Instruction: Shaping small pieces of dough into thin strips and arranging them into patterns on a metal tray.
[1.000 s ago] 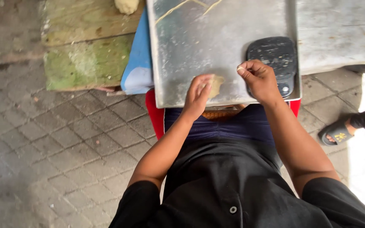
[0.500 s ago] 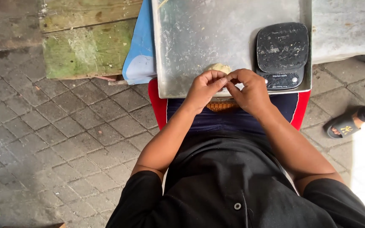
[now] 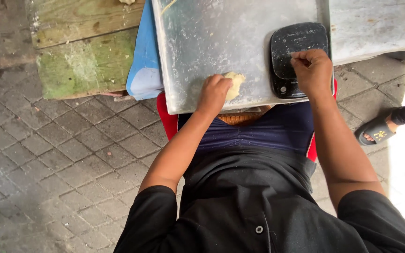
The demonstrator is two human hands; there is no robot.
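Observation:
A pale lump of dough (image 3: 233,84) lies near the front edge of a floured metal tray (image 3: 221,42). My left hand (image 3: 213,93) rests on the dough, fingers curled over its left side. My right hand (image 3: 311,71) is over a black digital scale (image 3: 292,47) at the tray's right end, fingertips pinched together on its platform. Whether a small bit of dough sits in those fingertips cannot be made out.
A weathered green wooden board (image 3: 83,51) and a blue cloth (image 3: 142,65) lie left of the tray. A red stool edge (image 3: 167,117) shows under me. Another person's foot in a dark sandal (image 3: 376,131) is at the right, on the paved floor.
Both hands were together on the dough at the tray's front edge. Now they have parted: the right hand has gone to the scale, the left stays on the dough.

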